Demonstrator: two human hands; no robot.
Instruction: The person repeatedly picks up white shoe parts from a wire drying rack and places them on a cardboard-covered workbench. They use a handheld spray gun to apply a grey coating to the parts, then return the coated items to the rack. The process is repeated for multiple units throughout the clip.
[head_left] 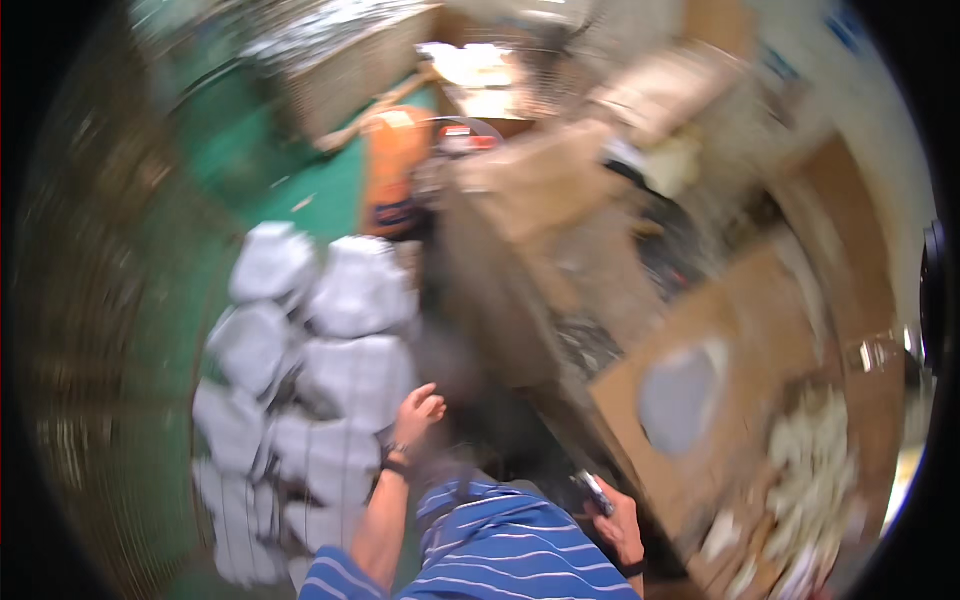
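My left hand hangs beside the stacked white bundles, its fingers loosely bent and apart with nothing seen in them. A dark band circles that wrist. Lower right, my right hand is closed round a small silver-and-black handheld tool, whose exact kind is blurred. It is near the edge of a cardboard-covered table. On the cardboard lies a round grey-white piece. The white bundles stand in two columns on my left.
An orange object stands beyond the bundles on the green floor. A large box is at the far left. Dark items lie on the table, and a heap of pale pieces lies at the right. Motion blurs much.
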